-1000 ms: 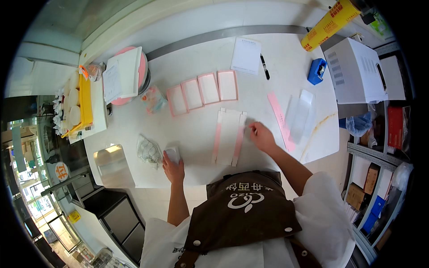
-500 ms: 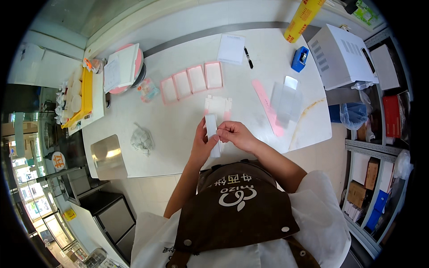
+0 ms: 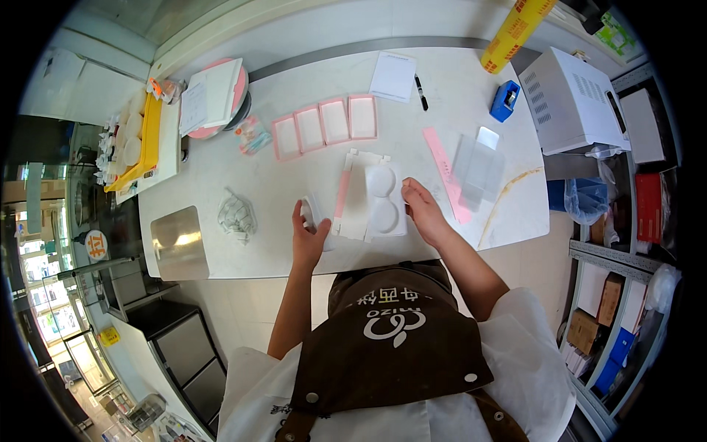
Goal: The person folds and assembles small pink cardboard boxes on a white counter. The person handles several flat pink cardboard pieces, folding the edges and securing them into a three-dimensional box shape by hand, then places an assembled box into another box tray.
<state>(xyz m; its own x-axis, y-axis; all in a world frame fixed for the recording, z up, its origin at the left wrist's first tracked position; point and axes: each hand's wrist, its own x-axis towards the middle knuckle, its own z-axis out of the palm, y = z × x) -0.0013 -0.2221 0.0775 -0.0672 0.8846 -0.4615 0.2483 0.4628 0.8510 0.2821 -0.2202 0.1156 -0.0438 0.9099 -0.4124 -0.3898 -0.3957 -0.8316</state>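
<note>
From my remote feed, taking the middle of the flat pink-and-white card box blank (image 3: pixel 353 195) as the dial's centre, I see it lying on the white table (image 3: pixel 280 259) right in front of the worker. The white plastic tray with two round wells (image 3: pixel 381 200) sits over the blank's right half, on its three o'clock side; I cannot tell whether it is resting there or held slightly above.

At three o'clock I have the right hand (image 3: pixel 425 212), fingers curled together, the tips on the tray's right edge. At about eight o'clock is the left hand (image 3: pixel 308 243), thumb and fingers parted by a second white plastic piece (image 3: pixel 312 212) gripped between them, tilted up, just beside the blank.

Toward eleven I have four shallow pink-rimmed white boxes (image 3: pixel 324 127) in a row. A crumpled clear plastic bag (image 3: pixel 236 217) lies near nine. Between two and three runs a long pink card strip (image 3: pixel 445 173), with a clear plastic box (image 3: pixel 482 166) beside it. A blue tape dispenser (image 3: pixel 504 102) stands farther out at two, and a black pen (image 3: pixel 421 93) lies at one.
</note>
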